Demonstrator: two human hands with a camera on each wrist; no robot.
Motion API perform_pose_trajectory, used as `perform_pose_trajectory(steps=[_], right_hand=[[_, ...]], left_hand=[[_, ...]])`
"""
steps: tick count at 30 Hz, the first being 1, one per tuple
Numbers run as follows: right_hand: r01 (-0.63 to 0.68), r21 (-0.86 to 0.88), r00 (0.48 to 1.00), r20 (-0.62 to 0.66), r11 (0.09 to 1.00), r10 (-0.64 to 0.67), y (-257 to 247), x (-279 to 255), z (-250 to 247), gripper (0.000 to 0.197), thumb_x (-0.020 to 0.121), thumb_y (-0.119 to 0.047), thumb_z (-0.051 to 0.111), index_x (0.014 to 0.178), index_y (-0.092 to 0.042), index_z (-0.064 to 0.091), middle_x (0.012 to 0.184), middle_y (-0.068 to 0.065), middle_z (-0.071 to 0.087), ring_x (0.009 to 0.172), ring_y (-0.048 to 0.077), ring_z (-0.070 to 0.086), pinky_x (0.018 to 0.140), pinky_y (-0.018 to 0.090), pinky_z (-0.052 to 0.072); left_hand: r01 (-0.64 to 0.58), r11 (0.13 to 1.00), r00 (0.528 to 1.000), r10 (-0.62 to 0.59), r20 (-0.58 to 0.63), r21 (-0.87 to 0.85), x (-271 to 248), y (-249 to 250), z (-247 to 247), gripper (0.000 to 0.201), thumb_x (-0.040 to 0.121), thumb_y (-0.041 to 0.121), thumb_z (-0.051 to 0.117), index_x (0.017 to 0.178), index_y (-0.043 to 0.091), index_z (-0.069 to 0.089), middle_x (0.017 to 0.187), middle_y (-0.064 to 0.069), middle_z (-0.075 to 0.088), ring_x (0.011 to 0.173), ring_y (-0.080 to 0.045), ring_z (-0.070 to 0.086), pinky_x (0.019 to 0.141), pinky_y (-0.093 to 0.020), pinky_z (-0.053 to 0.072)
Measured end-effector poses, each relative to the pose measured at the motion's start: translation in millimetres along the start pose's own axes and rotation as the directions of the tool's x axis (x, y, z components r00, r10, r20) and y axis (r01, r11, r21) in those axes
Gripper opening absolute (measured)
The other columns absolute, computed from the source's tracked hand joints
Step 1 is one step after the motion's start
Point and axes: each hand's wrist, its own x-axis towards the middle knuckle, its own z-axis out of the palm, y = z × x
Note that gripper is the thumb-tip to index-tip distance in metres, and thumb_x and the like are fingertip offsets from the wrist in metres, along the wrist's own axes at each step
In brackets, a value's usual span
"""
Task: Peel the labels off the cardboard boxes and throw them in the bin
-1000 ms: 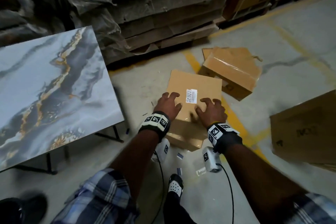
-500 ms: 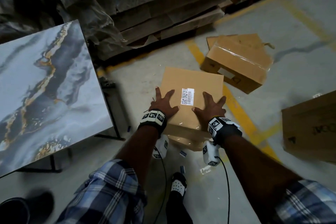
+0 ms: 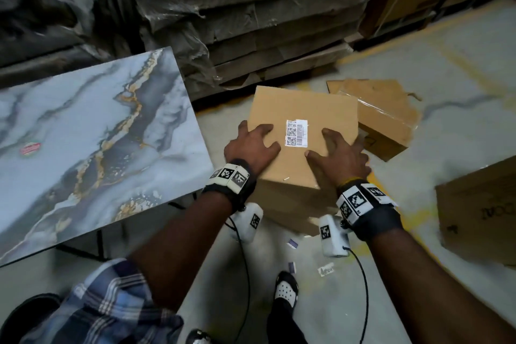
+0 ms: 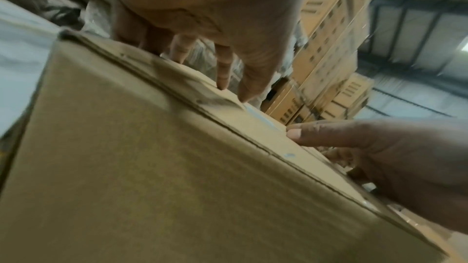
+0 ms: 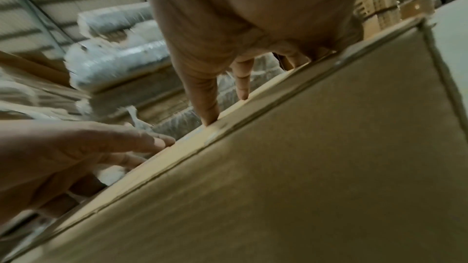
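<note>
Nearest in the head view, a plaid sleeve [image 3: 111,307] and a white clog [image 3: 286,289] are seen above scraps of paper [image 3: 325,270] on the concrete floor [image 3: 460,70]. Further out, the cardboard box [image 3: 303,109] is held down from above: the left hand [image 3: 252,145] and the right hand [image 3: 339,155] are laid on its top face with fingers spread and straight, gripping nothing. The white barcode label [image 3: 296,132] is stuck flat between them, touched by neither. The label is hidden in both wrist views, where only fingertips [image 4: 222,85] pressed at the top edge are shown. A marble-patterned table [image 3: 83,134] stands to the left; a taped box [image 3: 388,117] lies behind.
</note>
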Motion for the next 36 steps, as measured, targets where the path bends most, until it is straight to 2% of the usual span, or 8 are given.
perform_pose_trajectory(steps=[4,8,13,18,22,30,33,36], right_hand=[[0.115,0.035,0.991,-0.067,0.993,-0.112,-60.7,-57.9,-27.9,0.071,0.078,-0.057,0.073,0.142,-0.045,0.044,0.148,0.016,0.027,0.132,0.045,0.037,0.110,0.060,0.031],[0.215,0.055,0.975,-0.065,0.975,-0.212,-128.5,-121.8,-25.0,0.071,0.078,-0.057,0.074,0.141,-0.045,0.045,0.150,0.015,0.026,0.133,0.047,0.036,0.110,0.062,0.030],[0.344,0.056,0.938,0.022,0.937,-0.346,-213.3,-192.1,22.1,0.070,0.077,-0.059,0.073,0.140,-0.047,0.047,0.147,0.015,0.030,0.127,0.046,0.042,0.109,0.056,0.031],[0.477,0.038,0.869,0.128,0.878,-0.478,-286.4,-233.5,79.8,0.068,0.076,-0.058,0.074,0.138,-0.047,0.048,0.149,0.015,0.030,0.129,0.044,0.042,0.110,0.055,0.031],[0.564,0.004,0.810,0.191,0.826,-0.554,-335.4,-239.2,122.4,0.069,0.073,-0.061,0.074,0.136,-0.048,0.049,0.144,0.012,0.038,0.127,0.041,0.046,0.108,0.050,0.035],[0.666,-0.072,0.721,0.318,0.742,-0.616,-406.3,-204.9,185.9,0.069,0.075,-0.065,0.070,0.138,-0.050,0.046,0.146,0.012,0.031,0.128,0.045,0.042,0.108,0.054,0.039],[0.692,-0.092,0.692,0.366,0.716,-0.622,-430.8,-181.9,191.1,0.070,0.079,-0.062,0.071,0.142,-0.048,0.043,0.146,0.015,0.030,0.130,0.046,0.041,0.109,0.053,0.039],[0.727,-0.103,0.651,0.420,0.679,-0.632,-451.0,-157.2,195.6,0.072,0.077,-0.066,0.070,0.141,-0.051,0.041,0.150,0.014,0.034,0.131,0.045,0.041,0.109,0.052,0.037]], left_hand=[[-0.033,0.999,0.987,0.035,-0.156,0.010,-45.2,-27.7,-78.5,0.053,0.087,0.055,0.050,0.139,0.049,0.046,0.147,-0.002,0.040,0.122,-0.030,0.055,0.101,-0.038,0.042],[0.000,1.000,0.967,0.005,-0.254,0.017,-96.9,-81.5,-150.4,0.052,0.089,0.052,0.049,0.140,0.046,0.046,0.144,-0.005,0.042,0.123,-0.031,0.053,0.102,-0.039,0.040],[0.141,0.990,0.933,-0.136,-0.333,-0.010,-151.6,-179.1,-210.2,0.050,0.088,0.051,0.050,0.138,0.045,0.049,0.139,-0.004,0.044,0.116,-0.032,0.058,0.100,-0.039,0.042],[0.290,0.952,0.871,-0.305,-0.384,-0.098,-186.5,-270.7,-234.5,0.051,0.088,0.045,0.050,0.139,0.042,0.049,0.137,-0.006,0.045,0.112,-0.035,0.059,0.097,-0.039,0.043],[0.387,0.907,0.822,-0.421,-0.383,-0.166,-186.9,-326.4,-238.3,0.053,0.088,0.042,0.051,0.141,0.040,0.047,0.144,-0.010,0.039,0.109,-0.039,0.059,0.096,-0.039,0.043],[0.502,0.843,0.769,-0.538,-0.346,-0.194,-147.2,-382.4,-239.8,0.052,0.095,0.043,0.047,0.146,0.037,0.041,0.152,-0.013,0.026,0.108,-0.042,0.059,0.095,-0.038,0.045],[0.516,0.840,0.785,-0.543,-0.300,-0.170,-126.2,-389.7,-250.4,0.052,0.096,0.042,0.046,0.148,0.036,0.039,0.156,-0.016,0.017,0.114,-0.045,0.056,0.101,-0.040,0.043],[0.495,0.861,0.833,-0.508,-0.219,-0.115,-102.3,-402.1,-264.7,0.052,0.095,0.041,0.048,0.146,0.033,0.040,0.158,-0.018,0.011,0.118,-0.045,0.053,0.107,-0.043,0.041]])
